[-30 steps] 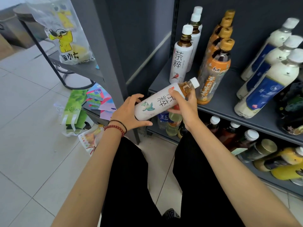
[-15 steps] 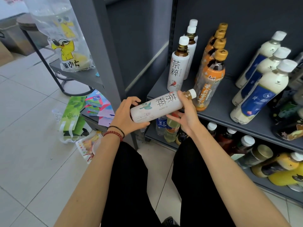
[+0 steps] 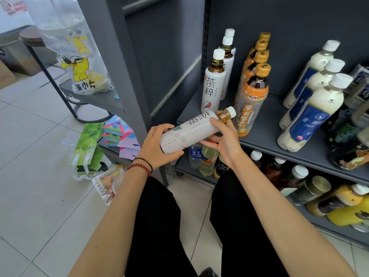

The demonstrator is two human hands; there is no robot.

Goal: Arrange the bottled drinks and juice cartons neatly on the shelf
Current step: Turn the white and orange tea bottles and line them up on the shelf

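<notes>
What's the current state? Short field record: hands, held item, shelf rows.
held item: white tea bottle, tilted, cap toward the shelf
left hand: grips the bottle's base
right hand: holds it near the neck
upper shelf: upright rows of white-label teas, orange-label teas, blue-label milky drinks
status: held bottle not yet on shelf

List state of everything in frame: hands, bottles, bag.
held white tea bottle: capped, tilted near horizontal, off the shelf
left hand: grips the bottle's base
right hand: holds it near the neck
shelved white tea bottles: upright, capped, in a row
orange tea bottles: upright, capped, in a row
blue-label milky bottles: capped, in a row
green paper bag: lying flat on the floor
</notes>
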